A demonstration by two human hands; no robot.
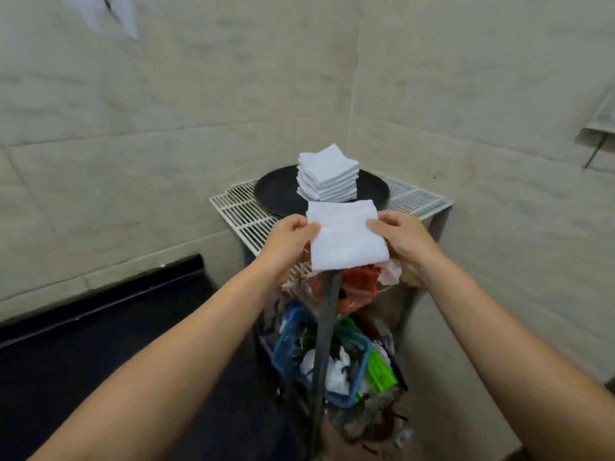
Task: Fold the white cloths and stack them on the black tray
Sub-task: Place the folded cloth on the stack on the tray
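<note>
A white cloth (346, 235), folded to a rectangle, hangs in the air just in front of the black tray (274, 194). My left hand (291, 239) pinches its left edge and my right hand (404, 239) pinches its right edge. Behind it, a stack of several folded white cloths (327, 173) stands in the middle of the round black tray. The tray sits on a white wire shelf (241, 214) in the corner of the room.
Tiled walls close in behind and to the right of the shelf. Below the shelf hang a red bag (359, 287), a blue basket (289, 354) of clutter and a dark metal post (324, 344). A black counter (100, 344) lies at the lower left.
</note>
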